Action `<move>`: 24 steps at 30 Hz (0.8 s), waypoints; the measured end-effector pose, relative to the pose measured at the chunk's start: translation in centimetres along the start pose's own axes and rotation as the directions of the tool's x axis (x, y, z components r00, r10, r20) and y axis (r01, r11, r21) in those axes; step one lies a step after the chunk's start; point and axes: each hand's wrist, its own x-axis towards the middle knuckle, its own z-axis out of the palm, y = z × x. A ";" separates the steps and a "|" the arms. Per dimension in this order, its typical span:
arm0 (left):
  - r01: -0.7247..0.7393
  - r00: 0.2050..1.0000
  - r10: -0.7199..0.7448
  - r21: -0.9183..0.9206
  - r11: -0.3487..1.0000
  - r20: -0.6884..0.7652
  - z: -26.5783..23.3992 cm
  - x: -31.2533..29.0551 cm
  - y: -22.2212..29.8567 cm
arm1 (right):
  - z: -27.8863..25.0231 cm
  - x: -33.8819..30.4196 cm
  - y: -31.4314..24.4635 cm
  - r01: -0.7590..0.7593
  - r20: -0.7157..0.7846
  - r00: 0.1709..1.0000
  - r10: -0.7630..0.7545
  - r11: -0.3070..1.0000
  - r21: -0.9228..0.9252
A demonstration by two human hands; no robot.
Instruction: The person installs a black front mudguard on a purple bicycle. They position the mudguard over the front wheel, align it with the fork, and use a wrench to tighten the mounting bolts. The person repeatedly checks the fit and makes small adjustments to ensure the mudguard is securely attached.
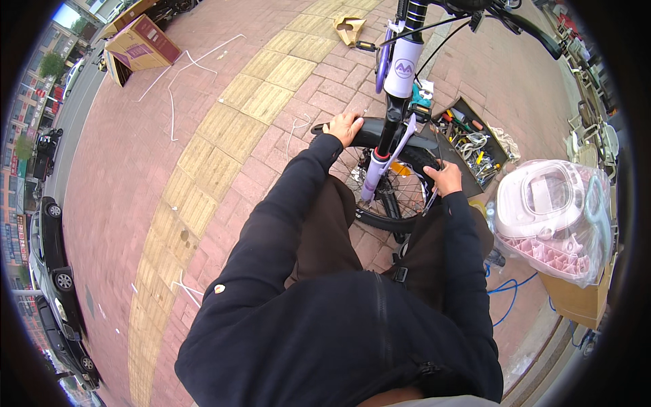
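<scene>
A bicycle's white and purple frame (405,60) stands in front of me, its front wheel (388,222) between my knees. Over the tyre lies a black mudguard (369,127), partly behind the fork (372,178). My left hand (344,129) grips the mudguard's left end, thumb on top. On the other side of the wheel my right hand (445,178) is closed beside the tyre, with thumb and forefinger toward it. A thin metallic piece shows just below that hand. What its fingers hold is too small to make out. An orange reflector (401,169) sits among the spokes.
Right of the wheel lies an open black toolbox (483,152) full of tools. Beyond it, a plastic-wrapped white and pink basket (542,210) rests on a cardboard box (576,298). A blue hose (513,298) curls nearby. White straps and an opened carton (144,46) lie left on the brick pavement.
</scene>
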 end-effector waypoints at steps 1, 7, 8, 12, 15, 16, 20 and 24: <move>0.002 1.000 -0.002 0.008 1.000 -0.005 -0.1 0.0 0.1 | 0.0 0.0 0.0 -0.008 -0.022 1.000 0.008 1.000 0.004; 0.048 0.999 -0.047 0.038 0.998 -0.025 -0.7 0.2 0.4 | 0.3 0.7 1.2 0.015 -0.003 1.000 -0.015 0.999 0.031; 0.051 0.998 -0.050 0.036 0.998 -0.033 -0.8 0.2 0.3 | 0.3 0.9 1.5 0.025 0.015 1.000 -0.026 0.998 0.051; 0.097 0.993 -0.102 -0.072 0.993 -0.058 -1.3 0.0 0.7 | -0.1 1.6 2.7 -0.150 0.142 0.985 0.098 0.893 0.424; -0.021 0.973 -0.043 -0.273 0.962 -0.228 -1.4 -1.1 2.1 | -1.0 1.3 3.5 -0.230 0.133 0.973 0.190 0.861 0.454; -0.051 0.961 -0.063 -0.393 0.918 -0.271 -1.5 -1.8 2.7 | -1.3 1.3 3.7 -0.283 0.152 0.959 0.240 0.860 0.425; 0.033 0.939 -0.283 -0.766 0.642 -0.196 -1.1 -4.3 5.6 | -1.7 0.4 4.8 -0.263 0.225 0.955 0.191 0.897 0.356; 0.100 0.880 -0.447 -0.855 0.509 -0.163 0.5 -6.1 8.1 | -1.3 0.1 5.5 -0.181 0.164 0.976 0.144 0.953 0.243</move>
